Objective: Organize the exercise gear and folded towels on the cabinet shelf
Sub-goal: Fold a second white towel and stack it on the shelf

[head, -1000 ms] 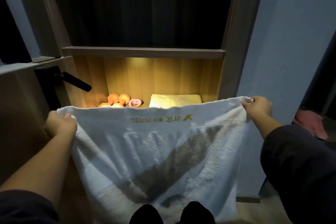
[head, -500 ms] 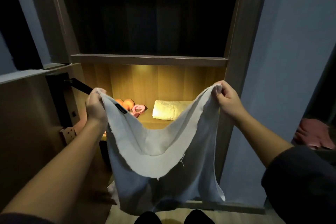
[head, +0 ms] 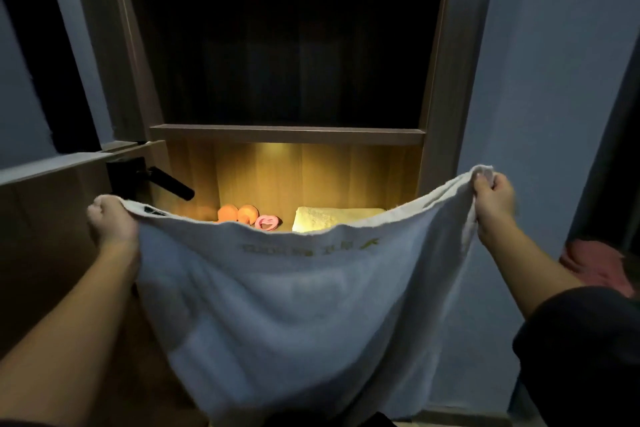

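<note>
Moved far apart since half a second ago, pulling the towel [head: 294, 315] out wide. Left hand [head: 110, 222] and right hand [head: 493, 199] each fisted round an upper corner, holding it up before the lit cabinet [head: 311, 177]. Inside, behind its sagging top edge: orange dumbbells [head: 237, 213], pink ring [head: 266, 222], folded towel [head: 322, 218].

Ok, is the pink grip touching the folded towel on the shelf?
Apart. The head view shows a strip of lit shelf between the pink grip and the folded towel.
</note>
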